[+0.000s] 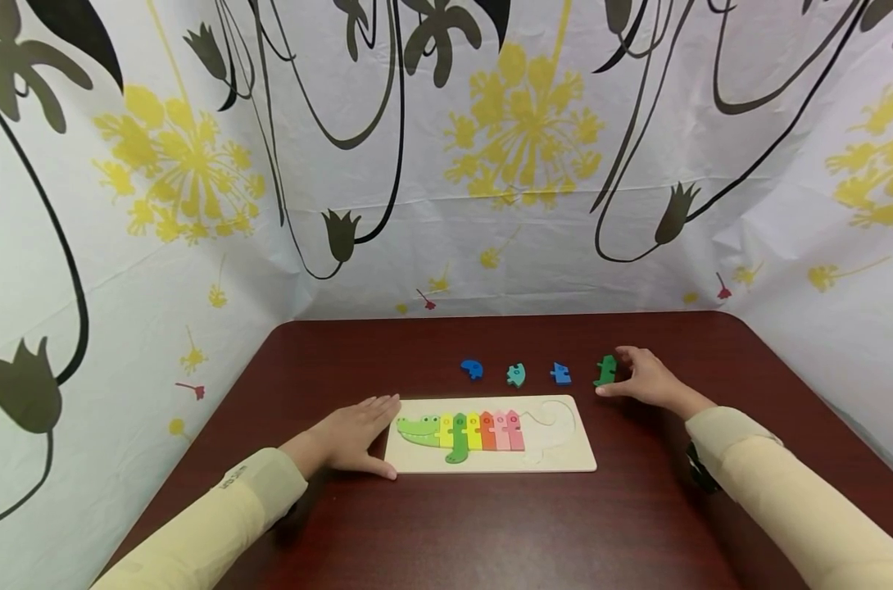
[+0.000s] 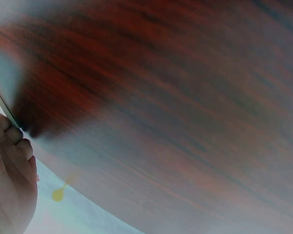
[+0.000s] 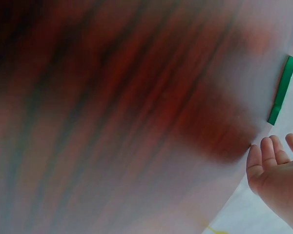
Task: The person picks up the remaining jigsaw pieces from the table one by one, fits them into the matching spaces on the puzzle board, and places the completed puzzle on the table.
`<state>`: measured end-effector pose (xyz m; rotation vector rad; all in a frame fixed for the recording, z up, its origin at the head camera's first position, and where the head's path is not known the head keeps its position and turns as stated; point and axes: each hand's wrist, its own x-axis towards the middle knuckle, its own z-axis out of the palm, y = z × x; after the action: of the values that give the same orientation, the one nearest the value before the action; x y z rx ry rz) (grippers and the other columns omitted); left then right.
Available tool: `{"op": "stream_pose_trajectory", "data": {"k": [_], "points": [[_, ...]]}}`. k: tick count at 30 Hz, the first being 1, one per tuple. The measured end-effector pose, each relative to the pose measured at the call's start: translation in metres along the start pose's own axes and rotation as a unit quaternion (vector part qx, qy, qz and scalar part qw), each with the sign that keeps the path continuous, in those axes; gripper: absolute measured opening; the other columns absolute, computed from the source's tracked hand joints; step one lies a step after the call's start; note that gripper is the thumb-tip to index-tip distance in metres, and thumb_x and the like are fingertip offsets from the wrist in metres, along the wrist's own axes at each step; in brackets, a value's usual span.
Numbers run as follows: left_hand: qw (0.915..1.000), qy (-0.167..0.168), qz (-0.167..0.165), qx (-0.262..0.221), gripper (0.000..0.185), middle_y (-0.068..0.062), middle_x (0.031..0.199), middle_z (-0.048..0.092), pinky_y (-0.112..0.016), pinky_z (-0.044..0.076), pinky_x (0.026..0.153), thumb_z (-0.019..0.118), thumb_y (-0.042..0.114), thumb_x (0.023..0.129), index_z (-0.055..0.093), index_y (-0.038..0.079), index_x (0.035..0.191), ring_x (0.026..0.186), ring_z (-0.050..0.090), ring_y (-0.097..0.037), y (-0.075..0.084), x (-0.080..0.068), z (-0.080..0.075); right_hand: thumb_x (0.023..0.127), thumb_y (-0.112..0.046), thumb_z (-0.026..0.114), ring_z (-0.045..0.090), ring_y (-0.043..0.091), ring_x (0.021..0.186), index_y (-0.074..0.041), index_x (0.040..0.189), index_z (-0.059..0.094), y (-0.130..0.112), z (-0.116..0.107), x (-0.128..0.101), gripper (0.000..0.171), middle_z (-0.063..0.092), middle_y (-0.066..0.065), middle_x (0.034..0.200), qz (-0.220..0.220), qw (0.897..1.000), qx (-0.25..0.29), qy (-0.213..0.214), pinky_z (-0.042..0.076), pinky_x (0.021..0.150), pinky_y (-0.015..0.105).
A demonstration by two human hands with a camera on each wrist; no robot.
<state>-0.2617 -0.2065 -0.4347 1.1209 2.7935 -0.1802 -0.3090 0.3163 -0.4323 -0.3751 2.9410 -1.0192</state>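
I see the right hand (image 1: 651,379) with grip spread beside the green piece (image 1: 606,370), where uneven closing may push it away.

White sheet (image 1: 424,152) w/ yellow flwrs (image 1: 523,135) & grey-green tulips (image 1: 341,236) hangs behind dk red-brown tbl (image 1: 491,528).

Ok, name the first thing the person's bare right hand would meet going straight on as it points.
Probably the dark green, notched puzzle piece on the reddish-brown table, just ahead of the right hand; the exact gap is hard to judge.
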Motion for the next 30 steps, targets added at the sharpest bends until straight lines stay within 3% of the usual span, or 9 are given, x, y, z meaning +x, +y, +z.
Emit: {"op": "stream_pose_trajectory", "data": {"k": [15, 23, 30], "points": [[1.0000, -0.001, 0.000, -0.001, 0.117, -0.008, 0.161, 0.015, -0.037, 0.018, 0.116, 0.037, 0.088, 0.076, 0.015, 0.006, 0.156, 0.146, 0.014, -0.022, -0.001, 0.001, 0.001, 0.078, -0.037, 0.082, 0.036, 0.053, 0.121, 0.021, 0.139, 0.030, 0.005, 0.003, 0.009, 0.099, 0.037, 0.042, 0.133, 0.002, 1.000, -0.021, -0.008, 0.038, 0.096, 0.063], [1.0000, -0.002, -0.002, -0.003, 0.117, -0.008, 0.161, 0.015, -0.037, 0.018, 0.117, 0.037, 0.088, 0.076, 0.015, 0.006, 0.156, 0.146, 0.014, -0.021, 0.001, 0.000, 0.001, 0.078, -0.038, 0.082, 0.024, 0.057, 0.125, 0.021, 0.138, 0.031, 0.007, 0.003, 0.010, 0.098, 0.028, 0.042, 0.136, 0.012, 1.000, -0.022, -0.013, 0.031, 0.098, 0.068], [1.0000, 0.000, -0.001, -0.003, 0.116, -0.009, 0.161, 0.016, -0.037, 0.018, 0.116, 0.038, 0.088, 0.076, 0.017, 0.005, 0.156, 0.146, 0.015, -0.021, 0.001, 0.000, 0.001, 0.077, -0.039, 0.083, 0.025, 0.058, 0.122, 0.021, 0.137, 0.032, 0.009, 0.004, 0.012, 0.099, 0.028, 0.041, 0.134, 0.019, 0.999, -0.029, -0.014, 0.031, 0.096, 0.068]]}}
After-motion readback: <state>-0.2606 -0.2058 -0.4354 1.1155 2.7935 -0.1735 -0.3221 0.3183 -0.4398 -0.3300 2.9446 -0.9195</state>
